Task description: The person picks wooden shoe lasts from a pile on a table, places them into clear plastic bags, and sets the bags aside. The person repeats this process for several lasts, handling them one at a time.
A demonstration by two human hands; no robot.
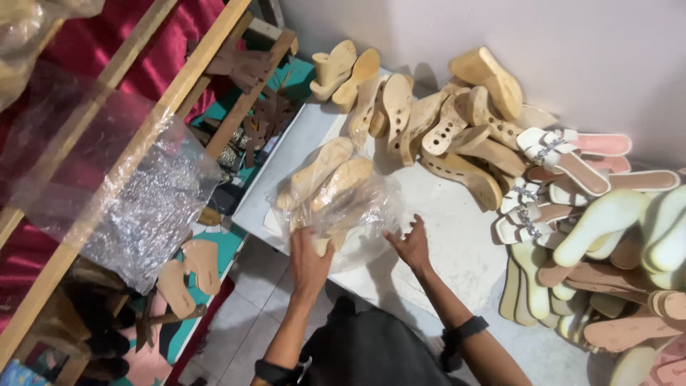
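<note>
Left hand (309, 259) pressed flat, fingers extended, against the near end of a clear plastic bag (336, 207) of tan wooden shoe soles; no closed grip visible, more a steadying palm than a clutch. Right hand (411, 243) open beside it, fingers spread, touching or just short of the bag's right edge — hard to tell which. Dark bands at both wrists.

Bag lying on a pale tabletop (457, 236), near its front-left edge, mouth end apparently toward the hands. Contents stiff and blocky, likely weighty for their bulk; film thin, slick and crinkly, liable to slide over the wood and to tear at hard corners. Safest hold, by the look of it: from beneath, through the film onto the soles themselves, or with the loose plastic gathered at the neck, rather than a pinch of film alone.

Farther back, a loose heap of bare wooden wedge soles (443, 121) against the wall. To the right, white strapped sandals (554, 154) and pink insoles (629, 329) stacked close. To the left, a sheet of bubble wrap (136, 207) draped over wooden shelving (164, 107).
</note>
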